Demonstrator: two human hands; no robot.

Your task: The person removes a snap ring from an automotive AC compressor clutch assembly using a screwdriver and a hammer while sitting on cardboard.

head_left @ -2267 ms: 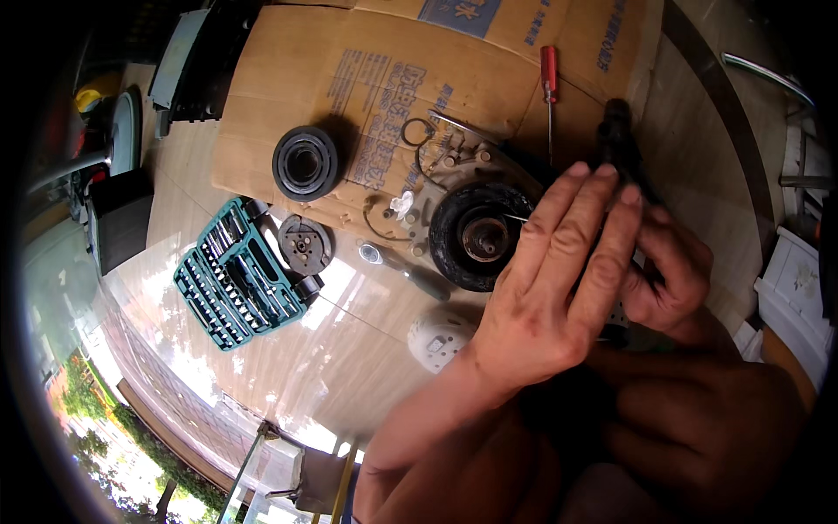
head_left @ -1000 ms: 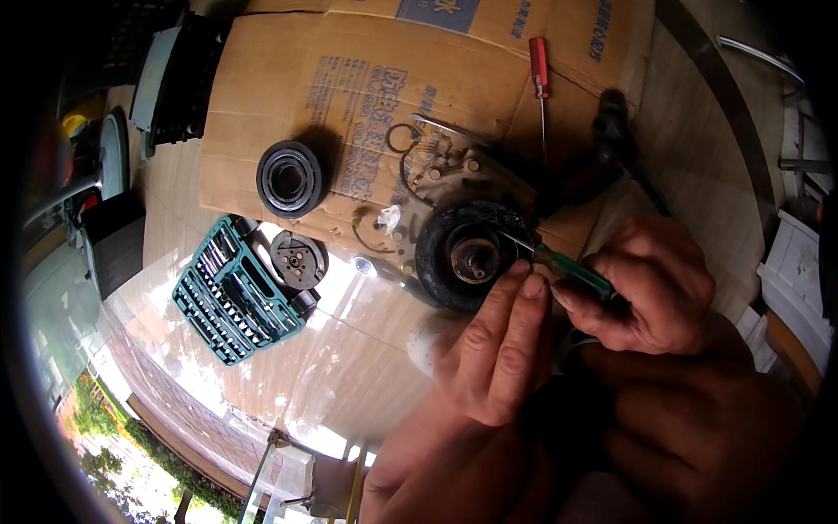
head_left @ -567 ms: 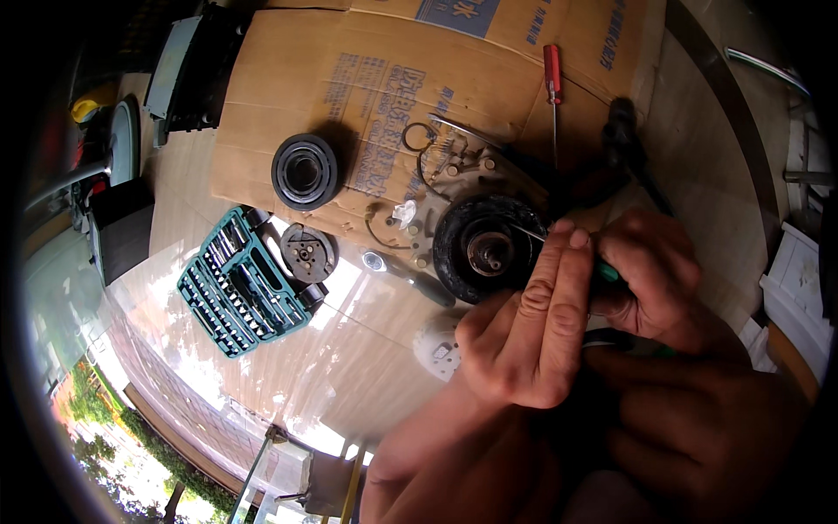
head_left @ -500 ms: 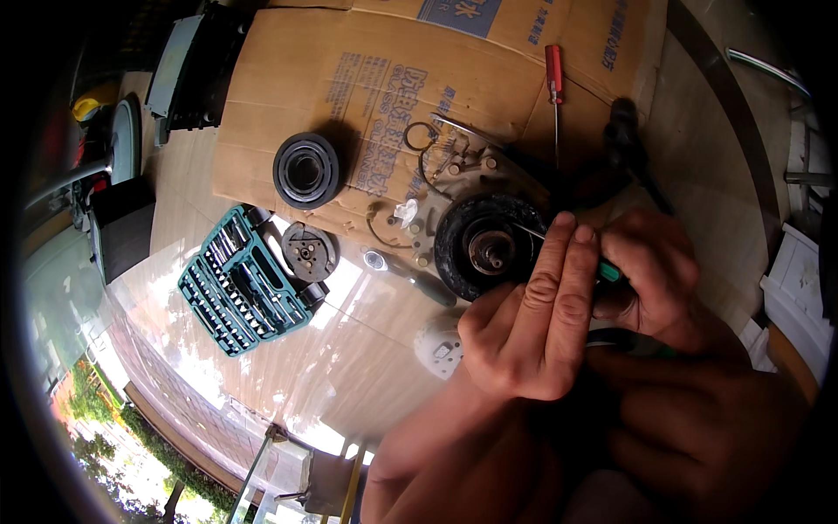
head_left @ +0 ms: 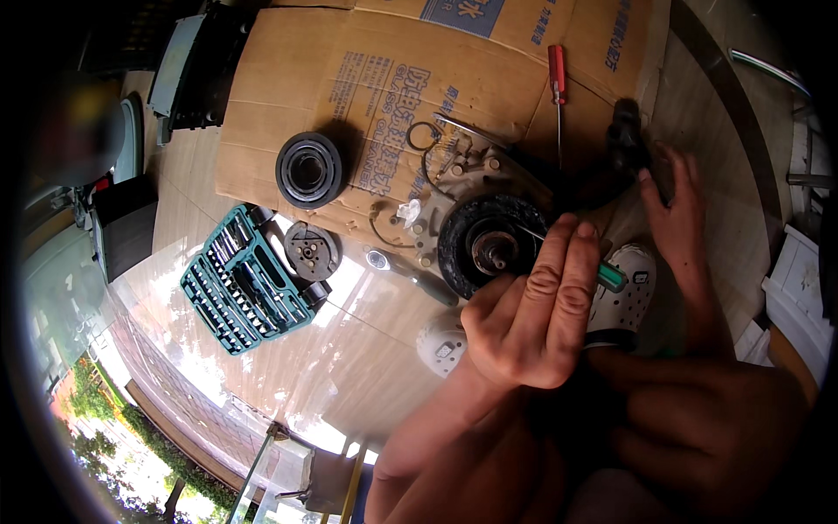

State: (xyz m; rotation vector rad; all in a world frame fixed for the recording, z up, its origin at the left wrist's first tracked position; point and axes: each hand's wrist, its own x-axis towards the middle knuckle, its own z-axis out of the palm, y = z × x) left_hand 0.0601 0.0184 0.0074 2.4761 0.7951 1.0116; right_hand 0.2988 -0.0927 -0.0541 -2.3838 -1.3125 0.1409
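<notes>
My left hand [head_left: 532,319] holds a green-handled screwdriver [head_left: 612,278], two fingers stretched across it. Its thin shaft reaches into the black ring [head_left: 456,253] around a rusty hub [head_left: 495,251] on a grey metal machine part [head_left: 471,166]. Exactly where the tip rests is hard to make out. At the right, my right hand [head_left: 679,210] is over the handle of a black-headed hammer [head_left: 623,135], thumb and fingers apart; much of the handle is hidden under the hand. A red-handled screwdriver [head_left: 557,79] lies on the cardboard beyond the machine part.
Flattened cardboard [head_left: 271,96] lies under the parts. On it stands a black pulley [head_left: 310,170]. To the left are a teal socket set [head_left: 249,288], a round metal plate [head_left: 310,251] and a ratchet [head_left: 406,272]. White clogs [head_left: 624,293] are on my feet close by.
My right hand has left the green screwdriver and moved right and away to the hammer. My left hand stays with the screwdriver almost where it was.
</notes>
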